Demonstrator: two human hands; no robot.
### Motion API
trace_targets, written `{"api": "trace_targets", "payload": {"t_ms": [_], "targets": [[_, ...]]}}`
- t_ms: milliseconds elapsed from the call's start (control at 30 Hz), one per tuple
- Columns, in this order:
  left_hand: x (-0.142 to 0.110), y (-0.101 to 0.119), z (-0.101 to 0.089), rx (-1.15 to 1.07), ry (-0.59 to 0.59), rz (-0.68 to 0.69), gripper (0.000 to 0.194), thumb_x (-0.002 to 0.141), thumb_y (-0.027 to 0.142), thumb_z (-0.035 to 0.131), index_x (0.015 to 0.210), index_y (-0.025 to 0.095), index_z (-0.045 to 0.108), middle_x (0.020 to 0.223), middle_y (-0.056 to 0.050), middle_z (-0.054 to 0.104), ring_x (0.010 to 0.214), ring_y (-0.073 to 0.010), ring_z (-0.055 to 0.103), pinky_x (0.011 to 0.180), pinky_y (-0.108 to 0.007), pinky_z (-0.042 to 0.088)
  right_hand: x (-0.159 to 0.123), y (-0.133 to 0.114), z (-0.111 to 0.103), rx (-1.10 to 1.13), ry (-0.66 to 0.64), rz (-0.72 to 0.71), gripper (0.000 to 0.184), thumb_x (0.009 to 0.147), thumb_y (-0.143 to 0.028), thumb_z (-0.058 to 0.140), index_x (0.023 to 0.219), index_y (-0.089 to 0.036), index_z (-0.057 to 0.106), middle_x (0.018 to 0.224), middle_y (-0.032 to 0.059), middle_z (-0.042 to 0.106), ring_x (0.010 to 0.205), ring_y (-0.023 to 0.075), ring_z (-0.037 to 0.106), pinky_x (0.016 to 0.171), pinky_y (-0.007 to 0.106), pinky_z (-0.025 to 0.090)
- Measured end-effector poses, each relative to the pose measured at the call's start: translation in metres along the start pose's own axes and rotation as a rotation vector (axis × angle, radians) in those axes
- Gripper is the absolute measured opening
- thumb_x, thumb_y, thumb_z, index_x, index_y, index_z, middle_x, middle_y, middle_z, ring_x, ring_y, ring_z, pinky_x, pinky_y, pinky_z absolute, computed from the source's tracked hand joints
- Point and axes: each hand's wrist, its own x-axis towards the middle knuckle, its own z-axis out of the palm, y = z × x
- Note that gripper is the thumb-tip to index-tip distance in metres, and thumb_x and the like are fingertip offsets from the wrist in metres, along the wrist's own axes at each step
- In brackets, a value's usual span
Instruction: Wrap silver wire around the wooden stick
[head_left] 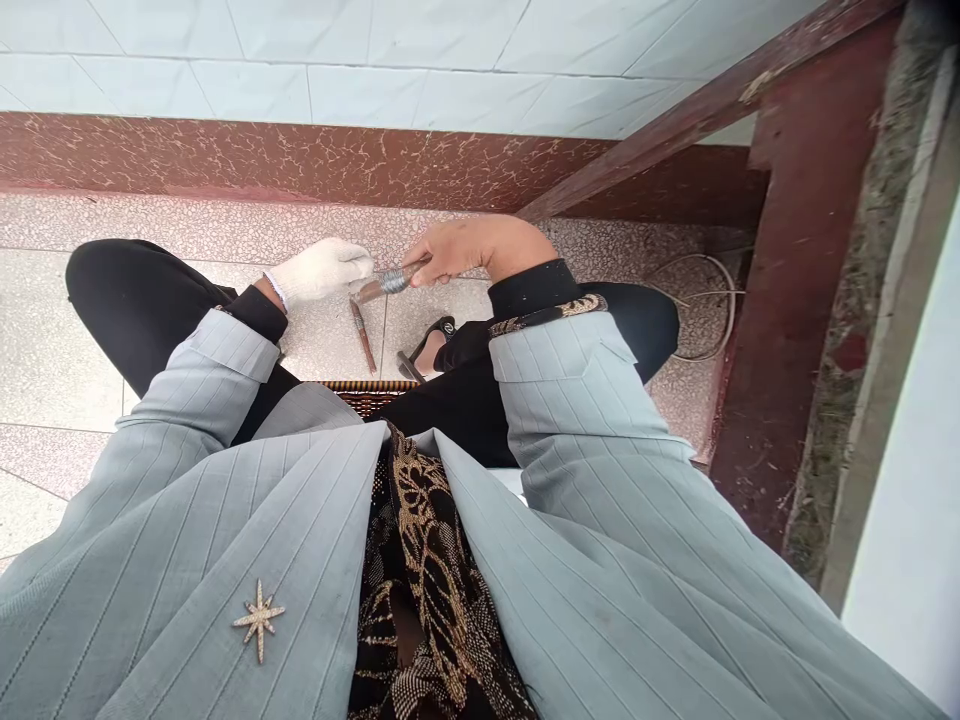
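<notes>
1. Right hand (454, 248), bare: wrapped round the handle (372, 291), palm over its right end. Left hand (319, 270), gloved: fingers bunched beside the handle's left end; can't tell if they're closed on something or loose.
2. Handle sits above the floor (49, 320), between the knees, nearer the floor's wall-side edge than the woven edge (341, 386) below. Wire (393, 281) is wound round it just left of the right hand.
3. Rusty bar (363, 338) points from the handle's left end back toward the woven edge, slightly slanted.
4. To do it well, my read: right grip firm, just clear of the wire so the coils don't get rubbed loose or scratch bare skin. Glove suits the rough end; bare fingers don't.
5. Would hold the handle's left end steady and check the winding for slack before loading it. Mind the shoe (429, 350) close by the bar.
6. Unclear: whether bar and handle are one tool or two pieces, and whether the bar touches the floor.
7. Hidden: handle's right end under the right hand, left fingertips. Woven piece mostly covered by clothing; seat or basket, can't say.
</notes>
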Motion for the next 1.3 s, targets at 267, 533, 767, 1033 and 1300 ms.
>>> {"api": "trace_targets", "payload": {"t_ms": [267, 533, 767, 1033, 1300], "targets": [[-0.003, -0.005, -0.002, -0.268, -0.036, -0.022, 0.03, 0.099, 0.027, 0.05, 0.07, 0.02, 0.049, 0.063, 0.001, 0.048, 0.054, -0.0102, 0.041, 0.058, -0.028, 0.031, -0.019, 0.001, -0.009, 0.243, -0.18, -0.153, 0.04, 0.102, -0.034, 0.069, 0.139, -0.019, 0.074, 0.09, 0.0016, 0.07, 0.08, 0.0151, 0.062, 0.078, 0.029, 0.048], [0.007, -0.016, 0.006, -0.405, 0.049, 0.001, 0.037, 0.103, 0.034, 0.061, 0.07, 0.018, 0.052, 0.063, 0.004, 0.042, 0.056, -0.0086, 0.041, 0.061, -0.026, 0.037, -0.022, 0.01, -0.012, 0.367, -0.067, -0.246, 0.052, 0.097, -0.053, 0.074, 0.132, -0.014, 0.073, 0.09, 0.0022, 0.067, 0.08, 0.0137, 0.056, 0.08, 0.03, 0.046], [-0.002, -0.01, 0.019, -0.447, -0.091, 0.047, 0.042, 0.109, 0.047, 0.05, 0.086, 0.016, 0.067, 0.059, 0.002, 0.05, 0.052, -0.0103, 0.045, 0.056, -0.025, 0.037, -0.028, 0.004, -0.003, 0.738, 0.35, -0.354, 0.059, 0.077, -0.073, 0.078, 0.115, -0.029, 0.071, 0.095, 0.0065, 0.068, 0.082, 0.0226, 0.055, 0.077, 0.037, 0.05], [-0.002, 0.003, 0.018, -0.159, -0.17, -0.055, 0.042, 0.104, 0.043, 0.058, 0.07, 0.017, 0.057, 0.056, 0.004, 0.047, 0.048, -0.0072, 0.037, 0.053, -0.024, 0.03, -0.011, 0.003, -0.002, 0.27, 0.525, 0.068, 0.045, 0.102, -0.047, 0.057, 0.13, -0.013, 0.07, 0.113, 0.0157, 0.071, 0.093, 0.0222, 0.057, 0.086, 0.038, 0.047], [-0.005, 0.001, -0.001, -0.163, -0.004, 0.0, 0.034, 0.101, 0.024, 0.05, 0.069, 0.016, 0.058, 0.06, 0.001, 0.05, 0.052, -0.0086, 0.042, 0.054, -0.023, 0.032, 0.0, 0.0, -0.001, -0.072, 0.021, 0.066, 0.03, 0.098, -0.023, 0.066, 0.125, -0.014, 0.079, 0.099, 0.0086, 0.075, 0.089, 0.0217, 0.066, 0.079, 0.032, 0.046]]}}
